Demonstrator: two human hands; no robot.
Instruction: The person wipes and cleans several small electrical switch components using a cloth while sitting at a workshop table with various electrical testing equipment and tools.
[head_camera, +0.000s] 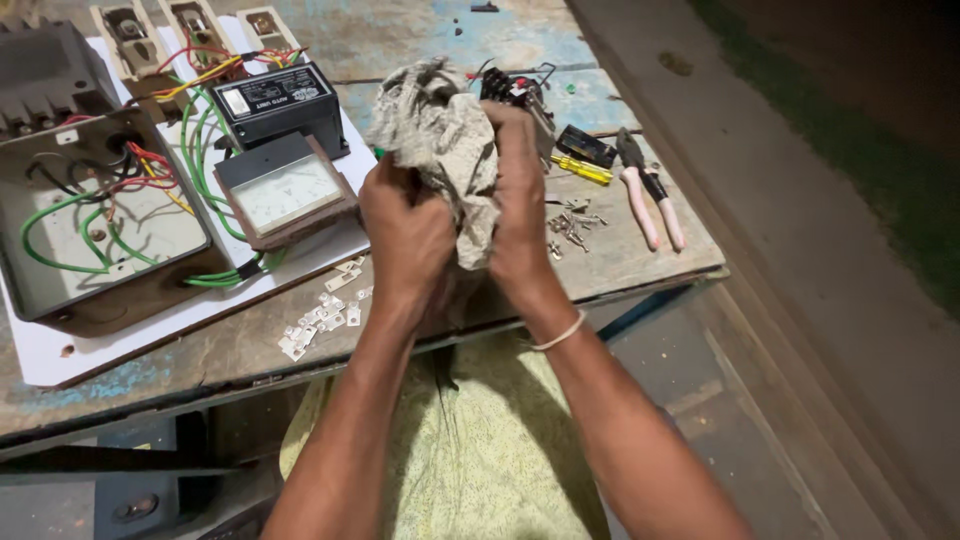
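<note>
Holding a rag (445, 140) with both hands, I see it bunched up between them, above the bench (640, 255) edge. My left hand (405, 235) grips its low part. My right hand (520, 190) closes around its side. Rag stands tall, both hands equally close.

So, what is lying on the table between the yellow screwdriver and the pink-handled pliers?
In the head view, nothing lies between the yellow screwdriver and the pink-handled pliers: only bare worn table top shows there. The small metal parts lie nearer, below the screwdriver.
</note>
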